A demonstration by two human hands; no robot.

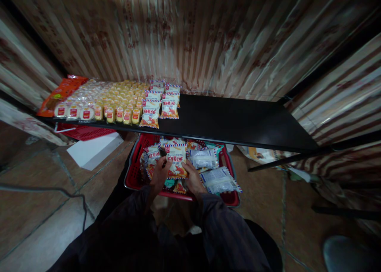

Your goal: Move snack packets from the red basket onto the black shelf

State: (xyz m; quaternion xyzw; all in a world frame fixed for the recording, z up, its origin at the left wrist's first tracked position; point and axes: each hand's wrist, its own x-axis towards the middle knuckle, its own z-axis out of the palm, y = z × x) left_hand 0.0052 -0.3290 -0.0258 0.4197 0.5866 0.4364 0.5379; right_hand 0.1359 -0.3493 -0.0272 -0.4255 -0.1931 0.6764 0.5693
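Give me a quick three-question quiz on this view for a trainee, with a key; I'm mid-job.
1. True or false: the orange package is at the left end of the black shelf.
2. The left-hand grip and right-hand grip hold: (a) a white box, (b) a snack bag, (c) a cable?
3. Fill in: silvery-backed bags lie on the right side of a red ____.

Key: 1. True. 2. b. 3. Basket.

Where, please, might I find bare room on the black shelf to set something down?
The black shelf is bare from the printed snack packets to its right end. Its left part is crowded with wrapped snacks; the red basket below is heaped with loose packets.
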